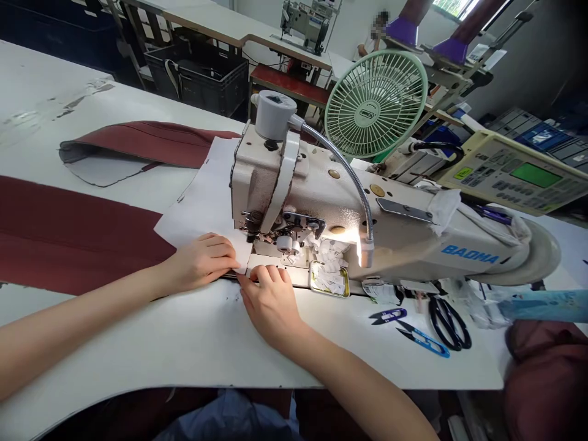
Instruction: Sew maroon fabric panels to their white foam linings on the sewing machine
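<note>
My left hand (202, 260) lies curled on a white fabric piece (206, 196), pinching its folded corner beside the needle area of the white sewing machine (349, 226). From the near side, my right hand (271, 300) presses fingertips flat on the same white edge at the machine's bed. The white piece runs back under the machine head, and dark red fabric (68, 236) lies to its left.
A second dark red piece (151, 142) lies farther back on the white table (184, 343). Thread snips (425, 340), another snip (388, 315) and black scissors (448, 321) lie to the right. A tin of scraps (329, 278), a green fan (376, 104) and a control panel (514, 174) stand near the machine.
</note>
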The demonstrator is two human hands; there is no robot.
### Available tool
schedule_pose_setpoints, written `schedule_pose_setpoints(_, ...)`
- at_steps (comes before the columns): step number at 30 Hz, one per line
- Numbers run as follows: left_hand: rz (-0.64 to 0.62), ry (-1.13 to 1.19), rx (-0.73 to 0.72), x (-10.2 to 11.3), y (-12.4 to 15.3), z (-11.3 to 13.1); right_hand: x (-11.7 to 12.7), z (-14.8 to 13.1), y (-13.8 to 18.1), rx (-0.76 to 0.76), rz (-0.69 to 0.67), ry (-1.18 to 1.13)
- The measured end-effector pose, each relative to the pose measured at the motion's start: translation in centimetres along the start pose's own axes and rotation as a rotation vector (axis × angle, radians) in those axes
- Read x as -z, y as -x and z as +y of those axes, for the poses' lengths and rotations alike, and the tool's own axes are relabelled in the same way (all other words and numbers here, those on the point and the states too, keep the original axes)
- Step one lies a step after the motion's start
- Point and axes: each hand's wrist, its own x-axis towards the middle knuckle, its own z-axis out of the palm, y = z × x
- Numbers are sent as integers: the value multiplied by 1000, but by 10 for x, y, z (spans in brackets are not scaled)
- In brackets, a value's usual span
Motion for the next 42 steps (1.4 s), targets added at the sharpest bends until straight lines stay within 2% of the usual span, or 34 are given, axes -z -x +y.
schedule_pose_setpoints(5,0,-16,-29,-2,-10,-12,-3,5,-10,-31,-39,25)
schedule_pose_setpoints(12,-73,-63,-47,1,-23,-27,-8,14,-18,-32,-27,-22)
schedule_pose_setpoints(21,-54,-56,-42,-2,-35,-49,-9,22,-23,-86,-62,-76)
schedule_pose_setpoints(26,-50,-76,-20,-6,-38,-58,-9,22,-24,-102,-14,-122)
schedule_pose_setpoints(37,-33,-71,-2,-7,-41,-62,-7,22,-24,-87,9,-165)
schedule_pose_setpoints(42,-71,-32,33,-4,-39,-51,-7,22,-24,-72,32,-170)
